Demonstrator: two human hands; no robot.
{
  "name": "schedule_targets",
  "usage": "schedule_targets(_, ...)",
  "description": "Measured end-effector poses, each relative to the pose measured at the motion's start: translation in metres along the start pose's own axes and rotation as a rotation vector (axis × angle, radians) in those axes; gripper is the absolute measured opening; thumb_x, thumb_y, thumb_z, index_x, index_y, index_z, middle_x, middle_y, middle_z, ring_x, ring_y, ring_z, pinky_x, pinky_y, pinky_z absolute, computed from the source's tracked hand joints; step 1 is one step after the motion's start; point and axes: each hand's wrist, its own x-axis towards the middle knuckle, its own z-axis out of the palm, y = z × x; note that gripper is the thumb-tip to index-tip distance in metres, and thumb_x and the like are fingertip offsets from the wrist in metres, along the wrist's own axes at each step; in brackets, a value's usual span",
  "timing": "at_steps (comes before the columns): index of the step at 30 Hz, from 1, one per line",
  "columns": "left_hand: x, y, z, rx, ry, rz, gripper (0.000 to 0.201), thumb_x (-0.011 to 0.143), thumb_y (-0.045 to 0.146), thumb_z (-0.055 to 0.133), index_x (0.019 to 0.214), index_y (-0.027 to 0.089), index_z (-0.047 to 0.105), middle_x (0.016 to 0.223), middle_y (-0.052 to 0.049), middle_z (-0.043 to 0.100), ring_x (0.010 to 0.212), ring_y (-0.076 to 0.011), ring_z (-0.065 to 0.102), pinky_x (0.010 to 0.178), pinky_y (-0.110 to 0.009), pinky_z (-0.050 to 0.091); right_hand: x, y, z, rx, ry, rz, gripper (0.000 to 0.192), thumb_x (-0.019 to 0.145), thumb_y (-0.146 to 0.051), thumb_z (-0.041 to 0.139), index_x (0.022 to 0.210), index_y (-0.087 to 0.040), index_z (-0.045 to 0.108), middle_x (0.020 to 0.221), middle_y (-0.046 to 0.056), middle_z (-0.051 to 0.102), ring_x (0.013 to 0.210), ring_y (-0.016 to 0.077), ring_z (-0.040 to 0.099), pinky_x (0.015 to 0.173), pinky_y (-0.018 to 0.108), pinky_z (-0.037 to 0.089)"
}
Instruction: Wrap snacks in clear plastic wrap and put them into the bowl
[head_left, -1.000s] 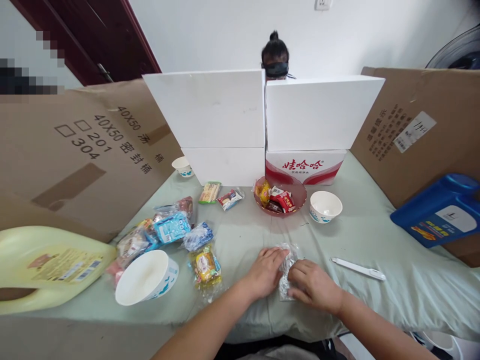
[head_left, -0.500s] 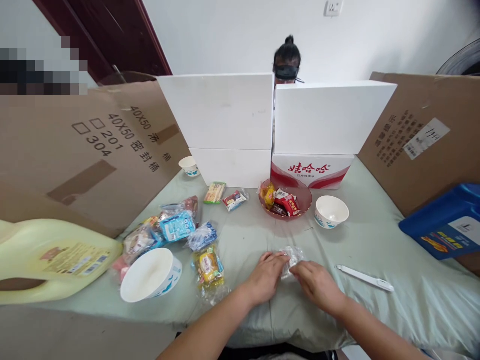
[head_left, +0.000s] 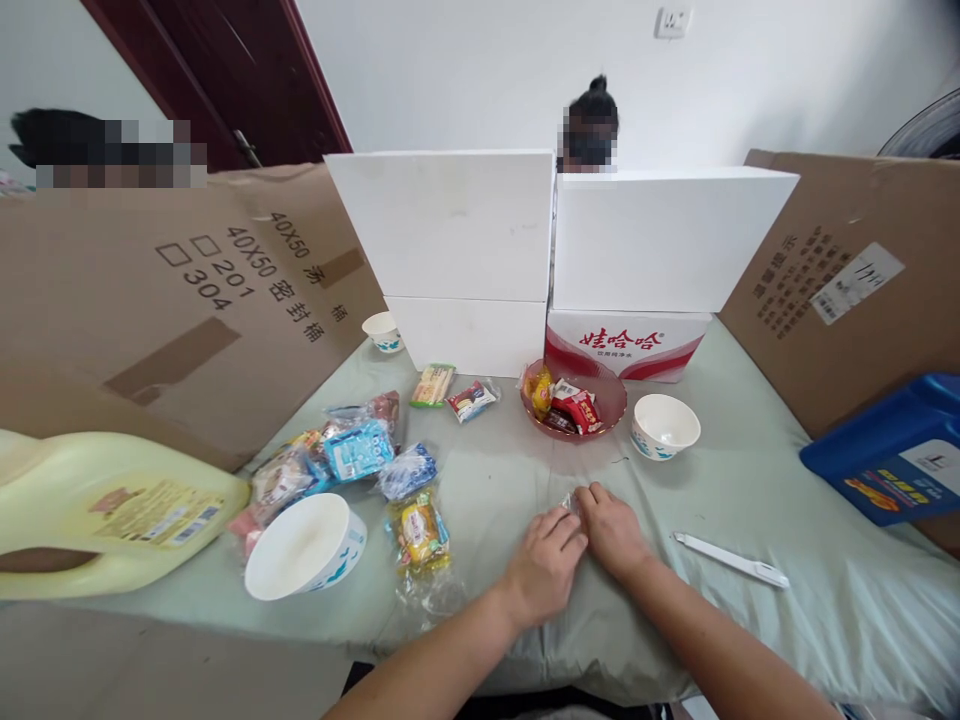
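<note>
Fingers of left hand (head_left: 546, 562) & right hand (head_left: 611, 527) curl tight together over a crumpled clear wrapper (head_left: 571, 500), lower centre of frame on the green cloth (head_left: 750, 480); mostly hidden, so w/ a loose pinch it could slip out.

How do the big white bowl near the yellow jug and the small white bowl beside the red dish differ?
The big white bowl is tipped on its side, mouth facing the camera; the small white bowl stands upright. The big one is clearly wider. It lies at the left by snack packets, while the small one stands next to the red dish of snacks. Both are white with blue print outside, and look empty.
</note>
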Motion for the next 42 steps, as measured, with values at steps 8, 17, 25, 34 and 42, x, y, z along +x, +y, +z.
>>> schedule_targets(8,-0.012,0.007,0.017,0.106,-0.079,-0.127,0.041,0.088,0.008,0.045,0.126,0.020,0.054,0.130,-0.008,0.057,0.122,-0.0276,0.047,0.100,-0.045,0.043,0.000,0.023,-0.016,-0.009,0.176,0.095,0.022,0.093,-0.016,0.041,0.100,-0.013,0.061,0.104,0.018,0.060,0.100,0.0303,0.052,0.085,0.045,0.039)
schedule_targets(17,-0.011,0.001,0.020,0.136,0.029,-0.174,0.050,0.082,0.013,0.050,0.130,0.025,0.053,0.143,-0.010,0.045,0.136,-0.0328,0.035,0.104,-0.053,0.040,-0.020,0.005,-0.005,0.068,0.063,-0.195,0.042,0.091,-0.015,0.047,0.131,-0.024,0.055,0.129,0.008,0.059,0.117,0.0235,0.050,0.094,0.038,0.040)
schedule_targets(25,-0.041,0.003,0.035,0.256,0.143,-0.045,0.051,0.078,0.018,0.052,0.129,0.015,0.049,0.140,-0.016,0.050,0.129,-0.0347,0.046,0.096,-0.050,0.049,-0.026,0.007,-0.014,0.099,-0.036,-0.222,0.030,0.093,-0.020,0.050,0.121,-0.023,0.061,0.120,0.008,0.063,0.107,0.0215,0.054,0.091,0.034,0.045)
schedule_targets(34,-0.051,0.004,0.027,0.210,0.052,0.084,0.046,0.075,0.021,0.055,0.122,0.022,0.054,0.135,-0.009,0.056,0.128,-0.0319,0.048,0.098,-0.047,0.046,0.023,0.096,-0.096,-0.049,0.189,0.241,0.032,0.096,-0.020,0.037,0.118,-0.017,0.061,0.122,0.015,0.057,0.113,0.0246,0.051,0.094,0.039,0.042)
schedule_targets(42,-0.048,0.022,0.010,0.016,-0.145,-0.129,0.042,0.087,0.029,0.052,0.128,0.024,0.052,0.145,-0.008,0.046,0.137,-0.0310,0.035,0.111,-0.052,0.033,0.106,0.158,-0.088,-0.034,-0.278,0.339,0.032,0.092,-0.038,0.058,0.117,-0.018,0.058,0.118,0.007,0.060,0.098,0.0189,0.061,0.083,0.039,0.053)
